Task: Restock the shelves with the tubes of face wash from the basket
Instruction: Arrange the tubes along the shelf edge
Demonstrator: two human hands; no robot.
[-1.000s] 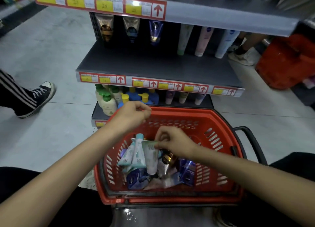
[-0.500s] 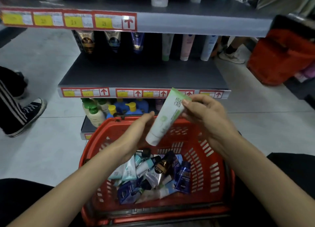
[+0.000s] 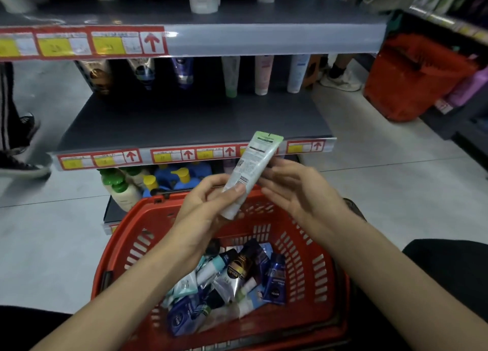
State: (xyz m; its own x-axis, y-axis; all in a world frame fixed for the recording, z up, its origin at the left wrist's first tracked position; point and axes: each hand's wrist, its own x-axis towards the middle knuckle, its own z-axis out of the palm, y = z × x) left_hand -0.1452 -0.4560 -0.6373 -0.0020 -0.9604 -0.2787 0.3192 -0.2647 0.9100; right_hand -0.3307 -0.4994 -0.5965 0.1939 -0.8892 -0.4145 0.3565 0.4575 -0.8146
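Face wash tube: the face wash tube [image 3: 250, 171] was white with a green crimped end. It was tilted, crimped end up and away from the person, cap end down towards the left palm, barcode side showing.
Left hand: the left hand [image 3: 208, 205] gripped the lower part of the tube, thumb pressed across its front near the barcode and fingers curled behind it.
Right hand: the right hand [image 3: 298, 192] was just to the right of the tube, palm turned towards it, fingers loosely spread and holding nothing. Whether its fingertips touched the tube could not be told.
Basket: the red basket [image 3: 126, 245] sat directly under both hands and forearms.
Loose tubes: the loose tubes [image 3: 237, 276], blue, white, teal and dark ones, lay heaped in the basket below the wrists.
Middle shelf: the grey middle shelf [image 3: 184, 121] lay beyond the hands, its front mostly bare. A row of tubes [image 3: 231, 76] stood at its back.
Price strip: the price strip [image 3: 184, 154] ran along the shelf edge, just behind the tube's upper end.
Pump bottles: the pump bottles [image 3: 121, 189] stood to the left of the left hand, on the lowest shelf.
Second basket: a second red basket [image 3: 412, 78] sat well beyond the right hand, on the floor.
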